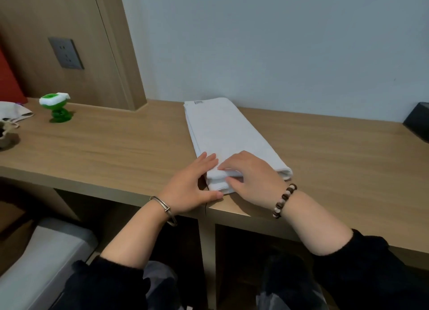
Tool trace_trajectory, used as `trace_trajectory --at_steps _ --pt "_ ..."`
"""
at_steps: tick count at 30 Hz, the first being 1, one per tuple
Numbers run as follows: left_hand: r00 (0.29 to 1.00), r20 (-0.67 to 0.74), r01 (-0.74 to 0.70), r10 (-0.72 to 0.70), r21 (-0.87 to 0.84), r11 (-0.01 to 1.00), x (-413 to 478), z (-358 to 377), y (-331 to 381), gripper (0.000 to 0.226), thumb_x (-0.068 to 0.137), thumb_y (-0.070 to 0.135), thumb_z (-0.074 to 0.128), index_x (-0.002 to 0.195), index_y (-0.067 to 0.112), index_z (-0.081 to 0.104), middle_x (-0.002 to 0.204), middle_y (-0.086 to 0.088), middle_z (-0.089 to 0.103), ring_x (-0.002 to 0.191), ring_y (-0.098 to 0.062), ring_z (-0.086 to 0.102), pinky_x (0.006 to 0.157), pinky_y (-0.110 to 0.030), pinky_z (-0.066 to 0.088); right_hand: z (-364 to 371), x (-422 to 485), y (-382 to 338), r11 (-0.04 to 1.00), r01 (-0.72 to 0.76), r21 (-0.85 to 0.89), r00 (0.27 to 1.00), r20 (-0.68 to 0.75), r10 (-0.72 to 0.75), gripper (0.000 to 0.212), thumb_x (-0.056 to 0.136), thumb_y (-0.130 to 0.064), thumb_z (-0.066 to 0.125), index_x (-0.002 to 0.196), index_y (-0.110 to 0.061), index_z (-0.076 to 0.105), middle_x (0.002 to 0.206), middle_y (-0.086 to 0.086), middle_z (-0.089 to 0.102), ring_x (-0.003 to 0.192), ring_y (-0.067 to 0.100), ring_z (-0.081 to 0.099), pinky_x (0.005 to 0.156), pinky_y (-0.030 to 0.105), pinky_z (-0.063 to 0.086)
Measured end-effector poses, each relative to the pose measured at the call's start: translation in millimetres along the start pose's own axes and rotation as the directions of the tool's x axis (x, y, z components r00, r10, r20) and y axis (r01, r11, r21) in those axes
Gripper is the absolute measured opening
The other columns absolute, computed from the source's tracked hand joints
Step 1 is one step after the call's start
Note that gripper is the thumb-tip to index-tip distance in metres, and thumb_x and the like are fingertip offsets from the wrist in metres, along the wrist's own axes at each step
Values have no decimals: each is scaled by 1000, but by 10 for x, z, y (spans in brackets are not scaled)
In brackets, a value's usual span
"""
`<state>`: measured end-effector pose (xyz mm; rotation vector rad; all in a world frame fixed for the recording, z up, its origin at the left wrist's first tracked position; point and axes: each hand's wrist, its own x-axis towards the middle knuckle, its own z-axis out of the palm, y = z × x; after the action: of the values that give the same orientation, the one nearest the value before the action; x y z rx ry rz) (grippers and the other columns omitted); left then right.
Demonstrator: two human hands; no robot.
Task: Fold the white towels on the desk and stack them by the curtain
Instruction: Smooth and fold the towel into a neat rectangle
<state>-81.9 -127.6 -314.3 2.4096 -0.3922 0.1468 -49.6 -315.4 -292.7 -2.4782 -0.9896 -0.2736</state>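
A white towel (222, 128), folded into a long narrow strip, lies on the wooden desk (116, 147) and runs from the wall to the front edge. My left hand (190, 189) lies against the towel's near left corner with fingers straight, thumb along the desk edge. My right hand (250, 177) rests on the near end, its fingers curled into the folded layers and its thumb under the top layers. No curtain is in view.
A green and white toy (56, 108) stands at the back left of the desk. Cloth items (14, 115) lie at the far left edge. A black box (417, 122) sits at the far right. A grey cushioned seat (46, 258) is below left.
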Motion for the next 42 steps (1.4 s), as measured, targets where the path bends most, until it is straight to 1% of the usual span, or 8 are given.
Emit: trace_trajectory --at_steps 12,17,21,24,29,34,38,42 --pt "999 -6 -32 32 40 999 2 17 8 79 79 28 74 145 21 31 146 24 15 139 7 5 110 -9 7 34 -3 -40 978 191 90 975 -132 -178 13 76 9 61 82 1 70 87 13 69 86 31 61 78 39 51" --pt "996 -49 -69 73 91 993 -13 60 -24 74 81 33 71 144 20 35 144 24 17 140 5 7 110 -9 7 36 -51 -3 973 232 -6 968 -101 -231 13 76 6 68 85 -3 72 90 10 69 87 30 61 78 39 50" --pt "976 -156 -130 151 136 982 -58 114 -46 59 81 33 72 134 20 51 145 11 38 140 -2 22 113 -16 17 -1 -139 51 971 239 -26 968 -75 -240 19 83 -1 66 100 -6 72 102 9 69 97 27 61 86 38 49" --pt "930 -279 -206 240 145 968 -82 129 21 34 79 27 73 110 12 68 123 0 62 128 -18 45 106 -36 37 -65 -217 150 990 134 -43 984 -114 -138 25 83 0 63 106 -8 70 110 7 66 107 25 58 95 34 45" --pt "860 -362 -283 360 248 926 -54 127 174 10 79 17 69 84 8 71 84 -2 64 83 -16 55 70 -32 47 -219 -280 259 989 50 -142 979 -187 -77 22 74 9 67 91 -5 71 91 9 64 88 27 58 74 31 46" --pt "845 -254 -356 470 388 850 -58 107 219 12 69 -2 73 71 6 64 73 -5 59 69 -22 52 57 -34 43 -308 -316 420 934 -81 -349 983 -184 16 19 69 14 63 73 -4 61 77 9 57 69 27 53 46 39 47" --pt "835 -131 -414 535 491 766 -7 61 278 4 68 3 62 66 6 60 68 -7 56 62 -28 51 53 -36 45 -325 -391 545 900 -207 -384 975 -153 159 15 82 5 54 74 -7 55 78 7 51 69 22 45 54 38 45" --pt "899 -155 -332 409 365 870 -57 89 208 6 69 5 66 74 7 64 85 -6 59 81 -26 54 66 -35 47 -368 -369 459 873 -262 -411 963 -48 266 15 85 -1 50 84 -15 53 90 -1 49 80 16 42 65 31 44"
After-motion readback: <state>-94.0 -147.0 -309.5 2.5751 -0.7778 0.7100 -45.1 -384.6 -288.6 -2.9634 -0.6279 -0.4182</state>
